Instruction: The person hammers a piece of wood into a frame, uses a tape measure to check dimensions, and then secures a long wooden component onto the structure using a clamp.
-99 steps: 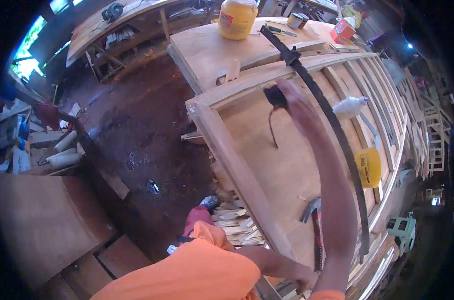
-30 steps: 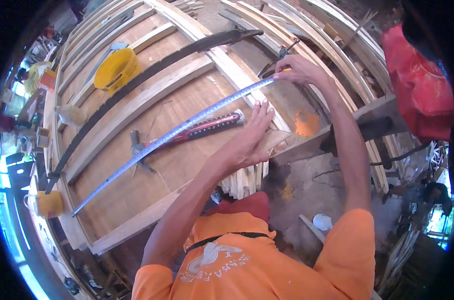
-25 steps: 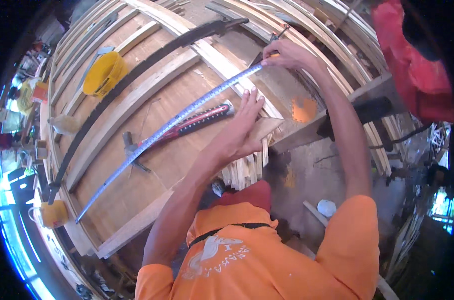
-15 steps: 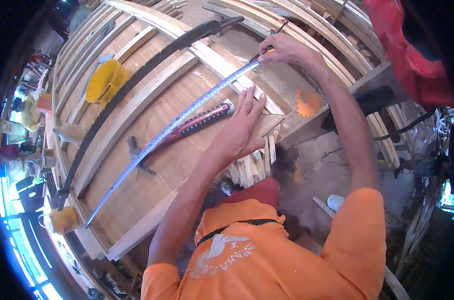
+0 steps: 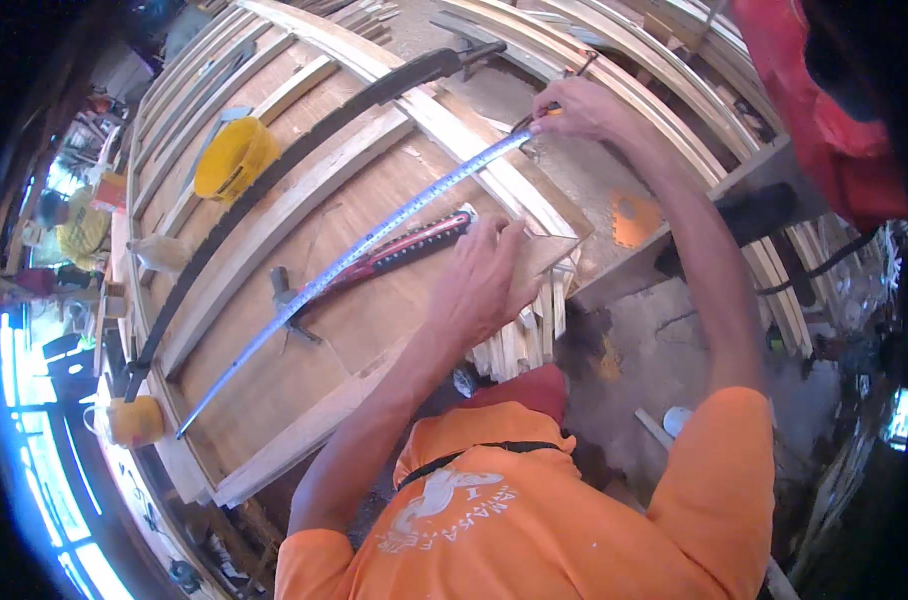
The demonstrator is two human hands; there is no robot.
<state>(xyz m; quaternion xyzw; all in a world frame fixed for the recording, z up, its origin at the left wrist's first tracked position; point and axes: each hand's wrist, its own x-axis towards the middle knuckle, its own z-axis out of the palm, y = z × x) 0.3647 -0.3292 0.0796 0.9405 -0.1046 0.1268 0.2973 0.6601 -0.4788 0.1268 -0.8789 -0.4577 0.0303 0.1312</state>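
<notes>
My right hand (image 5: 579, 110) is closed on the near end of a tape measure (image 5: 374, 235), with a thin dark rod poking up past its fingers. The blade runs diagonally down to the left edge of a wooden panel frame (image 5: 349, 245). My left hand (image 5: 479, 275) grips the near framing board (image 5: 542, 258) by its right end, fingers bent over the top and thumb at the near side. Under the blade lies a hammer (image 5: 389, 250) with a red and black handle. A long dark bar clamp (image 5: 264, 180) spans the frame.
A yellow bucket (image 5: 236, 158) lies tipped on the panel; a yellow mug-like container (image 5: 136, 420) stands by its left corner. Cut wood strips (image 5: 519, 345) stack below my left hand. Long boards (image 5: 634, 80) lie beyond my right hand. An orange piece (image 5: 636, 220) rests on the floor.
My left fingers have gone from stretched over the board to curled round its end. The whole view has shifted slightly, moving the scene right; my right hand still holds the tape.
</notes>
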